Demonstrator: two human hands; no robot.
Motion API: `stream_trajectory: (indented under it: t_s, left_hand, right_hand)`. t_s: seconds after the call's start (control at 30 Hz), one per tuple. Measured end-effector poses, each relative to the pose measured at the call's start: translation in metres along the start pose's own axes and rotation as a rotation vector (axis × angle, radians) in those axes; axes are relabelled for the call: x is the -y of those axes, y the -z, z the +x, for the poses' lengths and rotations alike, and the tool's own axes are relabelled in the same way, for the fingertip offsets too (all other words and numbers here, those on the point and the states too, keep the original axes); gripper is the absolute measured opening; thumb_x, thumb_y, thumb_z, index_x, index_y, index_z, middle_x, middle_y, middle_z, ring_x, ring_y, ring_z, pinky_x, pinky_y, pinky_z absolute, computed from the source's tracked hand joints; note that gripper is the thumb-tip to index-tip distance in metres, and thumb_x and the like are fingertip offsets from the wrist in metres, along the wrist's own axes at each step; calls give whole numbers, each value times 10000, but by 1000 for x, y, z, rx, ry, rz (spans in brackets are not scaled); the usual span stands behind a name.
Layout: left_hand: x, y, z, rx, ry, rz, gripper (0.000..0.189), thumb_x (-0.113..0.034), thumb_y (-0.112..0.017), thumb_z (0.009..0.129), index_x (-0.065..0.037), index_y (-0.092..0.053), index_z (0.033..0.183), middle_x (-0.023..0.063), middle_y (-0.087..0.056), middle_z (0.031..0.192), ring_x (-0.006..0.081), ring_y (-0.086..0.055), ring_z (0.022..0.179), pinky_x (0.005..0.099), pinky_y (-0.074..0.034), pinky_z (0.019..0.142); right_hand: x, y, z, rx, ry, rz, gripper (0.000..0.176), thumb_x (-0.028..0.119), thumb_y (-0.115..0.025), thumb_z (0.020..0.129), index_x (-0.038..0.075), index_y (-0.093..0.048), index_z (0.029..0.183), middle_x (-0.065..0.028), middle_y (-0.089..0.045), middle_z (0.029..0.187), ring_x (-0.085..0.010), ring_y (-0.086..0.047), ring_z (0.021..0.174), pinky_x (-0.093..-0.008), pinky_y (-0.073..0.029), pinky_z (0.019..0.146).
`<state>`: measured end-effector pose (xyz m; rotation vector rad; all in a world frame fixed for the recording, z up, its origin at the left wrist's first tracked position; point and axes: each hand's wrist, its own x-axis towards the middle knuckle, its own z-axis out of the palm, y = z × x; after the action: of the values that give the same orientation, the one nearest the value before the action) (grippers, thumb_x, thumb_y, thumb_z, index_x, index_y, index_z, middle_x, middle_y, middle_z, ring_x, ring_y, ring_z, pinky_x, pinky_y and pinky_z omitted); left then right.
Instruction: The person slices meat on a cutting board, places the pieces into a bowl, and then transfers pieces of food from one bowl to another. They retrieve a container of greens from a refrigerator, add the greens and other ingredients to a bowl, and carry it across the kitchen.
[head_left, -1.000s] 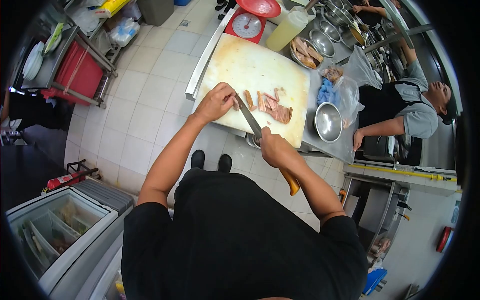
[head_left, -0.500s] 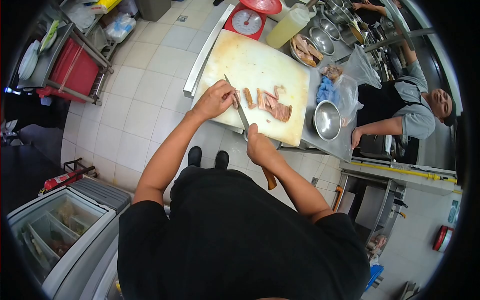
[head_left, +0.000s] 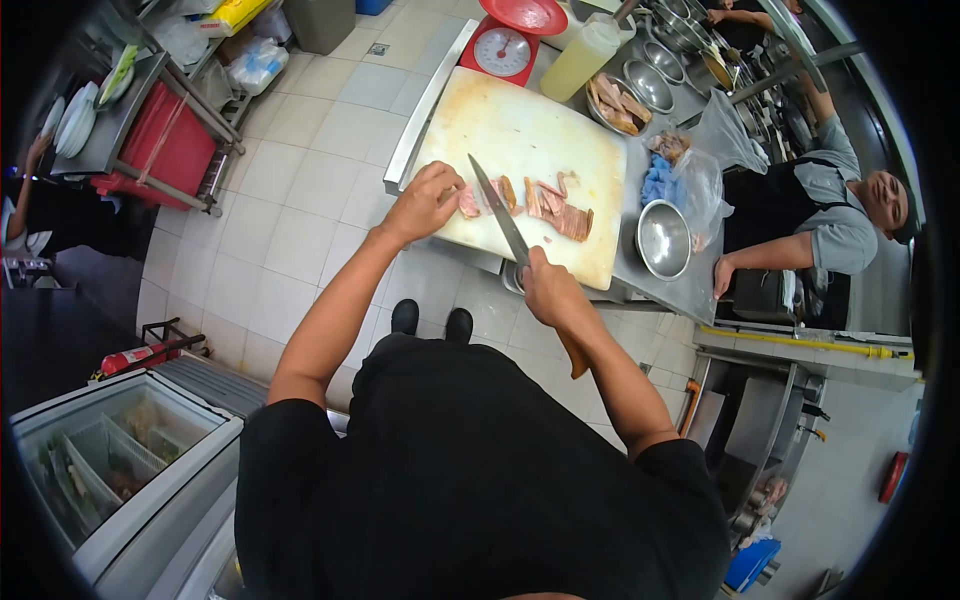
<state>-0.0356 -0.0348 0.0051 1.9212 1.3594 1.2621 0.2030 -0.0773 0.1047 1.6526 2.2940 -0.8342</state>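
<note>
My right hand (head_left: pixel 556 292) is closed round the handle of a long knife (head_left: pixel 498 208). Its blade points away from me, angled left, over the white cutting board (head_left: pixel 530 120). My left hand (head_left: pixel 424 204) rests at the board's left edge, fingers curled against a small slice of meat (head_left: pixel 468 201) left of the blade. A narrow strip of meat (head_left: pixel 508 191) lies just right of the blade, partly hidden by it. Farther right is a larger sliced piece of meat (head_left: pixel 565 217), with a thin curled scrap above it.
A red scale (head_left: pixel 502 50) and an oil bottle (head_left: pixel 578 58) stand behind the board. To the right are a bowl of meat pieces (head_left: pixel 618 104), blue cloth (head_left: pixel 660 182), an empty steel bowl (head_left: pixel 663 240) and a co-worker (head_left: pixel 815 215). An open chest freezer (head_left: pixel 205 440) is at lower left.
The knife has moved right, away from my left fingers, and the slice there shows more. The view has shifted slightly. Another person now shows at the far left.
</note>
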Motion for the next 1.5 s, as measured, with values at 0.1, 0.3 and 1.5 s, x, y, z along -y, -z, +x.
stream_trajectory:
  t_s: [0.1,0.3,1.5]
  left_hand:
    - [5,2,4,60,-153,130,142,-11,-620,807,-23,-618,948,98,-578,929,257,-571,873,337,-482,772]
    - [4,-2,5,66,-134,136,117,-9,-628,791,-20,-620,908,104,-587,914,293,-555,910,368,-470,800]
    - [13,-2,16,-27,-102,-3,118,-48,-606,807,-32,-596,923,104,-563,939,286,-534,903,344,-450,795]
  right_hand:
    - [-1,-1,-15,-1,5,-27,150,49,-408,876,-55,-376,979,-371,-598,766,-515,-612,744,-568,-470,711]
    - [7,2,-36,64,28,-68,150,24,-428,846,-49,-371,963,-357,-599,750,-511,-610,740,-566,-468,695]
    - [0,-8,-24,-117,-48,84,220,158,-424,951,-55,-390,996,-370,-586,754,-533,-587,736,-580,-451,695]
